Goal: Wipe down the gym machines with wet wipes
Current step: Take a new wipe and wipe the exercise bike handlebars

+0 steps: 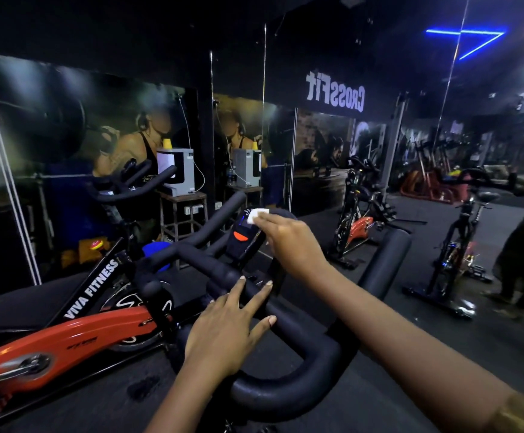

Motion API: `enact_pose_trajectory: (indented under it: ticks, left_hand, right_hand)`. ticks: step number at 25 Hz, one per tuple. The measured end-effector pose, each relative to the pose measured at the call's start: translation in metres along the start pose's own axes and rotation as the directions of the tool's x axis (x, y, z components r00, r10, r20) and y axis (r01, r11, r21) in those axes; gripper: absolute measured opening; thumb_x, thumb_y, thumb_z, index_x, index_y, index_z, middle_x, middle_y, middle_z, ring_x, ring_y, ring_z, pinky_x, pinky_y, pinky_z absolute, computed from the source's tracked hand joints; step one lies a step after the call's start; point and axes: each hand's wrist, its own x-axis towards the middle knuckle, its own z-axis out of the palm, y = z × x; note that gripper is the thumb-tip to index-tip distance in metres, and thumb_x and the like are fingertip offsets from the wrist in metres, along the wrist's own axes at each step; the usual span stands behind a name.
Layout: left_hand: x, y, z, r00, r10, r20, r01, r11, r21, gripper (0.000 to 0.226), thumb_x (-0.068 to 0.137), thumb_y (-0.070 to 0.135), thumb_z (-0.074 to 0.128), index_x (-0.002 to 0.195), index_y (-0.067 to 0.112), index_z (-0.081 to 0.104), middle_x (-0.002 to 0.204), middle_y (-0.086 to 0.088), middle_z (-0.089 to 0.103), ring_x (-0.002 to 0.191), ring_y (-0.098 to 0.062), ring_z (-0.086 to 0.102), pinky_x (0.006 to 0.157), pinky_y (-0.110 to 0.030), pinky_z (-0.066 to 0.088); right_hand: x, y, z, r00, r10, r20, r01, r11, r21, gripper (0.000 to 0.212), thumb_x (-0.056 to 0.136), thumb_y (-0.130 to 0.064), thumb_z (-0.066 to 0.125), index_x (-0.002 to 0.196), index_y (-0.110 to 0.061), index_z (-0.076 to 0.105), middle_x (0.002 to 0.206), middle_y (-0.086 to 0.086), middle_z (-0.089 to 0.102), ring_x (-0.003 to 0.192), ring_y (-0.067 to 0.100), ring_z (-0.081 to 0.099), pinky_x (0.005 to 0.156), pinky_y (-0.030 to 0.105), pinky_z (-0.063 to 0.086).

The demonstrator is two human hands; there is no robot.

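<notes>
Wipe (258, 213) pinched by right hand (290, 243) on console (244, 245) (left hand (223, 332) on handlebar (304, 337)).

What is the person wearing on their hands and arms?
The left hand and right hand are bare: no gloves, rings or watch visible. Both forearms are uncovered; a golden band or sleeve edge shows on the right arm.

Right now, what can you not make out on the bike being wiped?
Head view only:
wet wipe: mostly hidden under the right hand; one white corner shows.
console: readout too dark and small, partly covered by that hand.
handlebar: middle covered by the left hand; everything below it cut off by the bottom edge.
</notes>
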Motion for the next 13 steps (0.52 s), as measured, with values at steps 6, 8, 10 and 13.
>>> enact_pose_trajectory:
  ticks: [6, 8, 10, 13]
  left_hand:
    - [0.002, -0.002, 0.002, 1.000, 0.001, -0.006, -0.001, 1.000, -0.003, 0.058, 0.094, 0.063, 0.020, 0.147, 0.049, 0.001, 0.160, 0.002, -0.002, 0.142, -0.021, 0.023, 0.112, -0.032, 0.024]
    - [0.000, -0.001, 0.001, 1.000, 0.012, 0.004, -0.012, 1.000, 0.004, 0.059, 0.094, 0.063, 0.020, 0.147, 0.049, -0.001, 0.160, 0.003, -0.002, 0.142, -0.020, 0.023, 0.112, -0.032, 0.024]
    - [-0.001, 0.000, -0.001, 1.000, 0.018, -0.001, -0.018, 1.000, -0.006, 0.059, 0.094, 0.062, 0.020, 0.146, 0.051, -0.006, 0.160, 0.003, -0.003, 0.142, -0.020, 0.022, 0.112, -0.032, 0.024]
    - [0.000, -0.001, 0.001, 0.999, 0.029, -0.024, -0.030, 0.999, -0.031, 0.061, 0.090, 0.069, 0.009, 0.145, 0.052, -0.009, 0.160, 0.003, -0.003, 0.142, -0.019, 0.023, 0.110, -0.032, 0.028]
  right_hand:
    - [-0.020, 0.003, 0.019, 0.889, -0.253, 0.383, 0.265, 0.964, 0.020, 0.036, 0.077, -0.014, 0.041, 0.093, -0.004, 0.071, 0.101, 0.008, 0.070, 0.090, 0.025, 0.068, 0.062, 0.035, 0.057]
    - [-0.025, 0.006, 0.008, 0.899, -0.219, 0.379, 0.197, 0.976, 0.097, 0.034, 0.077, -0.011, 0.045, 0.099, -0.007, 0.071, 0.110, 0.006, 0.068, 0.096, 0.025, 0.067, 0.071, 0.039, 0.056]
    - [-0.023, 0.023, -0.008, 0.980, -0.054, 0.189, 0.033, 0.993, 0.110, 0.037, 0.074, -0.009, 0.043, 0.096, -0.010, 0.072, 0.105, 0.006, 0.070, 0.090, 0.025, 0.069, 0.069, 0.037, 0.058]
    - [-0.015, 0.045, -0.022, 0.973, 0.169, 0.159, -0.164, 0.986, -0.042, 0.042, 0.081, 0.000, 0.048, 0.118, -0.013, 0.064, 0.118, 0.009, 0.064, 0.104, 0.028, 0.063, 0.083, 0.037, 0.053]
